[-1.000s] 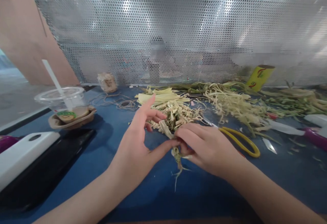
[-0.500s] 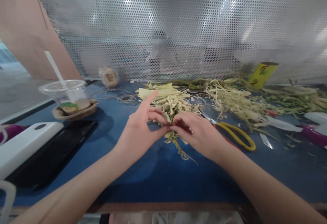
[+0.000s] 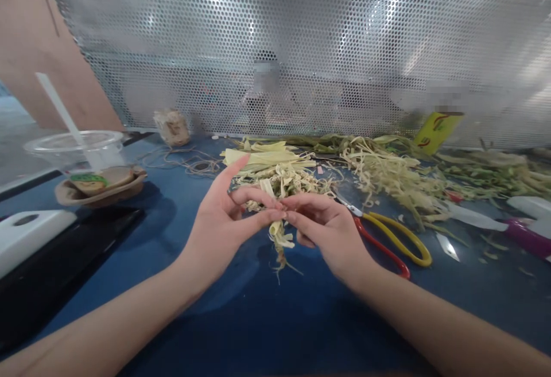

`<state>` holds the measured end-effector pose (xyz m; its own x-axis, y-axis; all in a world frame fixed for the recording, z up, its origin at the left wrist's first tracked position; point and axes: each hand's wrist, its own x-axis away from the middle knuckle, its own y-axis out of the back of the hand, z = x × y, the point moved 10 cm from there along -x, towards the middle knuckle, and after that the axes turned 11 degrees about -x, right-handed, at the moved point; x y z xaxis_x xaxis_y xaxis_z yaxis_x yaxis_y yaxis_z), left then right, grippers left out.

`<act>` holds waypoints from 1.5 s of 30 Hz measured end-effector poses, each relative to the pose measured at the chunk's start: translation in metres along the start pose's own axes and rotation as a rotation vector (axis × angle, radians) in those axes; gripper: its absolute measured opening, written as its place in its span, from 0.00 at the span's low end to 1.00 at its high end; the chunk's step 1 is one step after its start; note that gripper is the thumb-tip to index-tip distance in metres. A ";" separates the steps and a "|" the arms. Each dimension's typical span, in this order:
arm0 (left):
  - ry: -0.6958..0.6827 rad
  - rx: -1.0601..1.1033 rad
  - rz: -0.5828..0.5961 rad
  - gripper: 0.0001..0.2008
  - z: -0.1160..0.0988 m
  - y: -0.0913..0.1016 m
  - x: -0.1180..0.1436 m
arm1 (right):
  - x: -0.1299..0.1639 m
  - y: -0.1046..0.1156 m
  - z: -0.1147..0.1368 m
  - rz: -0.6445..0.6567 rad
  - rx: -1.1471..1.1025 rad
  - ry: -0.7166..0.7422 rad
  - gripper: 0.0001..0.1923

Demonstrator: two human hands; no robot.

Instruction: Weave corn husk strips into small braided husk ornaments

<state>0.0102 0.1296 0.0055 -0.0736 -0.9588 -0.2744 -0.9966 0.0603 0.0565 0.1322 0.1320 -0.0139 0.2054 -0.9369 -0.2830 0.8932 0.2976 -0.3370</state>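
Hands [image 3: 213, 225] now farther from scissors [image 3: 355, 210], fingers [image 3: 260, 220] pinched on husk [image 3: 282, 239] above blue table [image 3: 258, 319], perforated screen [image 3: 172, 32] behind

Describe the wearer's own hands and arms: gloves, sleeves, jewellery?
Left hand: ungloved, dark ring-like band around one finger. Right hand: ungloved, no ring visible. Left forearm and right forearm: no sleeve, watch or bracelet in view.

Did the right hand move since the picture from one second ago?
Yes, it went left. Judged against the scissors, the right hand sits farther left now, uncovering more of the red handle.
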 end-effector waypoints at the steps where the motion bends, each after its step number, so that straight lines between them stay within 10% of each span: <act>1: 0.014 0.029 0.016 0.42 0.002 -0.001 0.000 | 0.000 0.001 -0.003 -0.008 -0.022 -0.019 0.07; 17: -0.125 -0.056 -0.106 0.36 -0.002 0.003 0.010 | 0.012 -0.001 -0.029 -0.075 -0.198 -0.239 0.13; 36: -0.291 -0.346 -0.156 0.36 -0.019 -0.001 0.023 | 0.011 0.003 -0.006 -0.063 -0.045 -0.024 0.02; 40: -0.265 -0.324 -0.190 0.35 -0.018 0.001 0.021 | 0.009 0.014 0.006 -0.136 0.226 0.046 0.05; 45: -0.149 -0.246 -0.234 0.31 -0.005 0.008 0.013 | 0.018 -0.006 0.053 -0.046 0.855 0.524 0.07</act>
<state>0.0018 0.1162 0.0075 0.1323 -0.8868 -0.4428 -0.9495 -0.2416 0.2001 0.1518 0.1035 0.0300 0.1453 -0.6840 -0.7148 0.9254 -0.1617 0.3429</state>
